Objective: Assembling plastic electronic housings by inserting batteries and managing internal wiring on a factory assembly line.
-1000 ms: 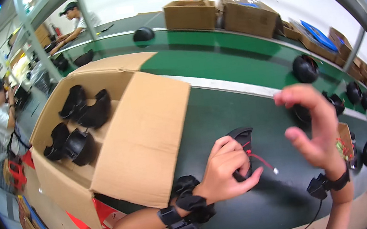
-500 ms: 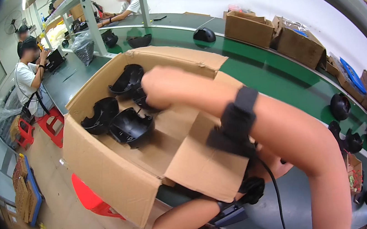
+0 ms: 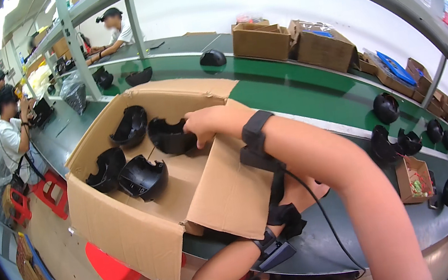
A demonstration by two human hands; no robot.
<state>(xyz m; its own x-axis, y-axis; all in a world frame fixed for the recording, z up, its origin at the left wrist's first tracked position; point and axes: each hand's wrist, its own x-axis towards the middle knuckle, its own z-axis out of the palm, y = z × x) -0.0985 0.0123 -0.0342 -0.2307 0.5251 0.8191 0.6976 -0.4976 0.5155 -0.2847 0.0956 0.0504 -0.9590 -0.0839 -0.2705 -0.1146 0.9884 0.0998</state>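
A cardboard box [image 3: 129, 235] with spread flaps holds several black rounded plastic shells with cut-out rims. Inside it, my right hand [image 3: 203, 126] has its thumb and fingers at the right edge of one black shell [image 3: 170, 138]. The fingers look closed on that rim. Beside it in the box lie another shell [image 3: 130, 128] at the back and two more, a left shell [image 3: 106, 171] and a front shell [image 3: 144, 179]. My left hand [image 3: 309, 192] is beyond the box's right flap, mostly covered by the flap and my right forearm; its fingers cannot be made out.
A green-topped bench [image 3: 285, 88] runs behind the box, with more shells [image 3: 385, 108] and cardboard boxes [image 3: 261, 41] along it. A small carton [image 3: 413, 179] stands at right. A black cable [image 3: 322, 214] hangs from my wrist strap. Red stools [image 3: 52, 194] and co-workers are at left.
The view has shifted, moving the scene leftward. My right hand, blurred before over the box, now shows clearly at a shell's right edge, and that shell is in plainer sight.
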